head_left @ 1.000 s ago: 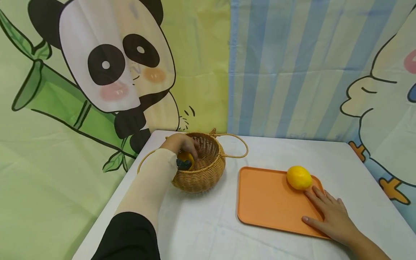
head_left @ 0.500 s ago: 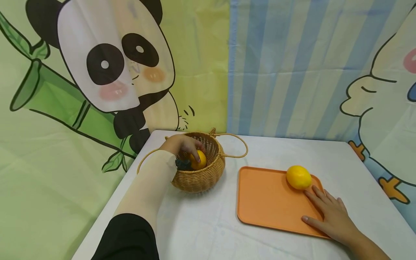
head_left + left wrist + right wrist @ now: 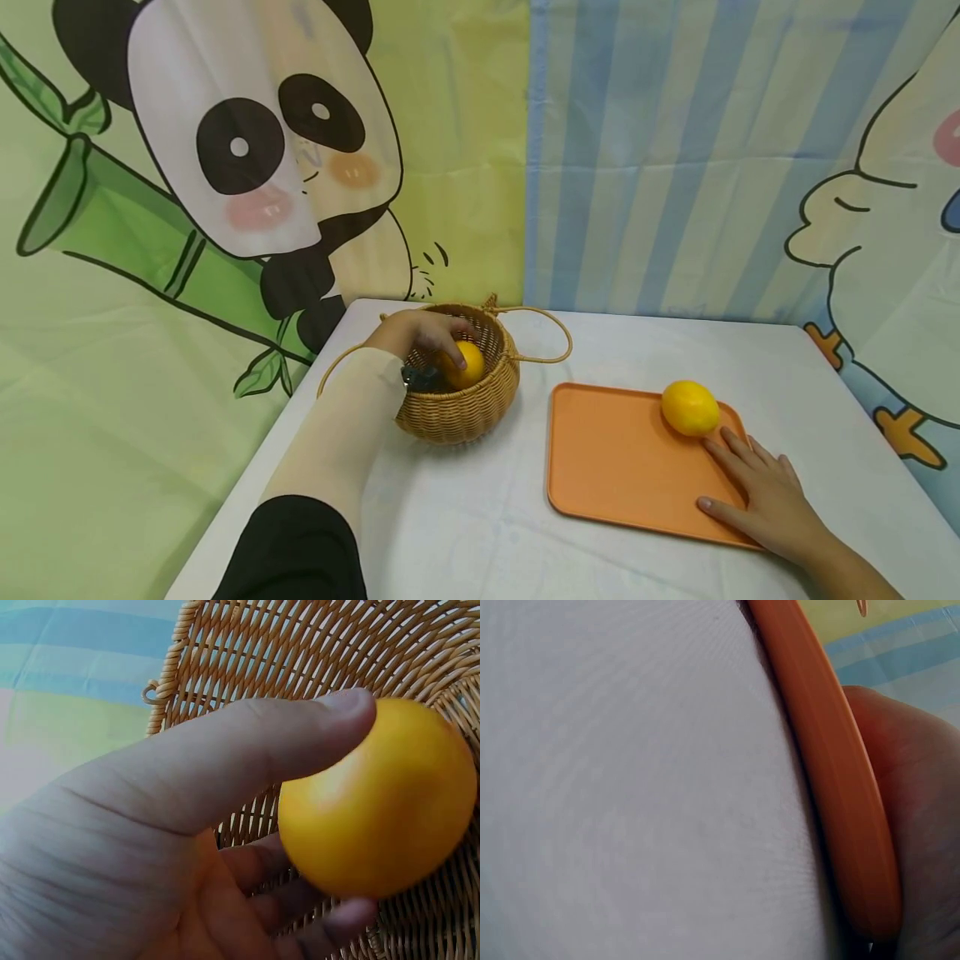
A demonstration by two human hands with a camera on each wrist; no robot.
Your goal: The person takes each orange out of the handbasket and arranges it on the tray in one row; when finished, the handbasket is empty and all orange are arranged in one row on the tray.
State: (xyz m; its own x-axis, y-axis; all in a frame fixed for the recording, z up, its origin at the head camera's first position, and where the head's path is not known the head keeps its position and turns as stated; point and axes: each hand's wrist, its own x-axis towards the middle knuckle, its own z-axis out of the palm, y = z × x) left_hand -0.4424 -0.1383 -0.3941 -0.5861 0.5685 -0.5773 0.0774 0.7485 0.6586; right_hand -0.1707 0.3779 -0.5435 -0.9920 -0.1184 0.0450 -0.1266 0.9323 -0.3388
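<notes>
My left hand (image 3: 431,332) reaches into the wicker basket (image 3: 457,417) and grips a round yellow-orange fruit (image 3: 471,365). In the left wrist view, the thumb lies over the top of this fruit (image 3: 382,802) and the fingers curl beneath it, with the woven basket wall (image 3: 300,645) behind. A yellow lemon (image 3: 690,408) sits near the back right corner of the orange tray (image 3: 622,467). Spread out, my right hand (image 3: 772,500) rests on the tray's right edge, its fingertips close to the lemon. The right wrist view catches mainly the tray's rim (image 3: 832,772) and part of that hand (image 3: 930,817).
The basket stands on the white table (image 3: 465,533) at the back left, a looped handle (image 3: 558,333) sticking out to its right. A dark device (image 3: 423,379) sits by the left wrist. Behind the table hangs a cartoon-printed cloth (image 3: 450,150).
The left hand, first over the fruit inside the basket, now grips it, and the fruit has shifted slightly right within the basket. The right hand, tray and lemon stay put.
</notes>
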